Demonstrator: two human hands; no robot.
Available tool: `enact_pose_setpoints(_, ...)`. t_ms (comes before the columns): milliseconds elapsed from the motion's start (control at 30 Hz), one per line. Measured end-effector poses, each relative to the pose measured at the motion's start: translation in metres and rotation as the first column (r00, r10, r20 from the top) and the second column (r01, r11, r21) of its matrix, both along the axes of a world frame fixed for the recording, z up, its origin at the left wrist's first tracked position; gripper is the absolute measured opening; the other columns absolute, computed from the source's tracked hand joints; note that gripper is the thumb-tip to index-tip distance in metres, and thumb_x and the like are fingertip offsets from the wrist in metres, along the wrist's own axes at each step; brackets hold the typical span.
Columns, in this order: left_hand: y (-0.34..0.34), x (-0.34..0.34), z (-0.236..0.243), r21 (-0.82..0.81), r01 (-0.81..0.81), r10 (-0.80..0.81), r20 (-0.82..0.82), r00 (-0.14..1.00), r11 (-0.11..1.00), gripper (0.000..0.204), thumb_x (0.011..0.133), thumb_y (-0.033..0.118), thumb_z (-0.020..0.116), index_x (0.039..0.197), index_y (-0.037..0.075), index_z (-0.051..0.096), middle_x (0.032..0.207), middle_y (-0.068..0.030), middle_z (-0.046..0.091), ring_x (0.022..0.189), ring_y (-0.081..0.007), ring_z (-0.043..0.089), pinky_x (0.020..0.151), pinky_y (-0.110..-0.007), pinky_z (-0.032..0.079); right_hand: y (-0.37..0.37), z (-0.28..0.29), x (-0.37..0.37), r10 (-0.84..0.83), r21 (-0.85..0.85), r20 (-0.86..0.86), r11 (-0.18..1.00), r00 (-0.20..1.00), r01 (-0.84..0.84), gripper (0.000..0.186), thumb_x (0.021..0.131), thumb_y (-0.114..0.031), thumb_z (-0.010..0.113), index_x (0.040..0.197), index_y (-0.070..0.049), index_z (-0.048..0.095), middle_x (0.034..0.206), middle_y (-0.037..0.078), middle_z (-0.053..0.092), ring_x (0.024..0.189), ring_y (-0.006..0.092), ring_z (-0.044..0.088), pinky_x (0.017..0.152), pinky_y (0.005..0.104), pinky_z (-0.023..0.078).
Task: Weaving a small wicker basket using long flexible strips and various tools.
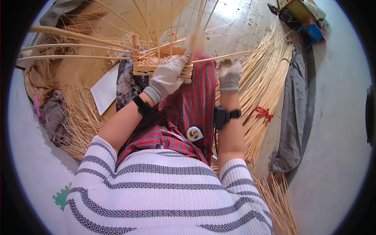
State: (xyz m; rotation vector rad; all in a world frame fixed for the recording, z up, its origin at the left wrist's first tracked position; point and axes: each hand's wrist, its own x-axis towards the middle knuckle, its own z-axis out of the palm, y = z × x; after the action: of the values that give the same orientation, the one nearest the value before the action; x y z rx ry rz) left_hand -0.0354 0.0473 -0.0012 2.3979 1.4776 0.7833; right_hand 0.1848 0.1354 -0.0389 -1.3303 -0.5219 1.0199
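Observation:
A partly woven wicker basket sits over my lap, with upright rods rising from it and long rods reaching out to the left. My left hand, in a pale work glove, is closed on the basket's near right edge. Beside its fingers stands a blurred, light wooden piece whose kind I cannot make out. A thin wicker rod runs rightward from the basket. Just below that rod is my gloved right hand, fingers curled and smeared by motion. Whether it grips the rod is hidden.
A tape measure rests on the red plaid cloth over my lap. To the right lies a long rod bundle with a red tie, beside grey cloth. More loose rods and a white sheet lie left.

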Motion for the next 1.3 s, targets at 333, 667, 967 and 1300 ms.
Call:
enact_pose_setpoints(333,0.003,0.003,-0.007,-0.182,-0.064,0.057,-0.045,0.997,0.981,0.089,0.077,0.02,0.079,0.155,0.015,0.036,0.118,-0.0184,0.066,0.111,-0.0382,0.061,0.101,-0.045,0.045,-0.077,0.064,-0.032,0.318,0.466,-0.452,0.881,0.833,-0.084,0.047,0.106,-0.049,0.041,0.08,-0.013,0.057,0.057,-0.001,0.042,0.047,0.0142,0.035,0.047,0.0318,0.033)
enact_pose_setpoints(667,-0.025,-0.059,-0.001,-0.367,0.275,-0.011,0.584,0.812,0.889,0.027,0.105,0.019,0.052,0.123,0.002,0.062,0.109,-0.01,0.068,0.11,-0.0243,0.065,0.097,-0.038,0.053,-0.064,0.076,-0.085,0.483,0.431,0.009,0.788,0.876,-0.439,0.03,0.091,-0.029,0.072,0.109,-0.006,0.071,0.094,0.007,0.072,0.098,0.0223,0.068,0.091,0.0344,0.051)
enact_pose_setpoints(967,0.004,-0.049,0.0,-0.449,0.243,0.446,0.892,0.069,0.86,0.02,0.106,0.022,0.053,0.114,0.006,0.062,0.096,-0.0104,0.069,0.093,-0.0226,0.07,0.082,-0.036,0.06,-0.02,0.045,-0.05,0.645,-0.424,0.76,0.586,0.08,-0.691,0.077,0.067,-0.062,0.081,0.109,0.001,0.068,0.101,0.017,0.073,0.096,0.027,0.071,0.082,0.0396,0.054)
enact_pose_setpoints(1300,0.079,0.005,0.047,-0.237,0.026,0.092,0.474,0.876,0.971,0.02,0.103,0.016,0.055,0.119,0.004,0.056,0.085,-0.0065,0.066,0.071,-0.0118,0.063,0.059,-0.023,0.049,-0.048,0.039,-0.082,0.566,-0.386,0.705,0.812,0.428,-0.439,0.054,0.074,-0.04,0.078,0.113,-0.004,0.072,0.112,0.021,0.071,0.103,0.0332,0.071,0.088,0.0411,0.058)
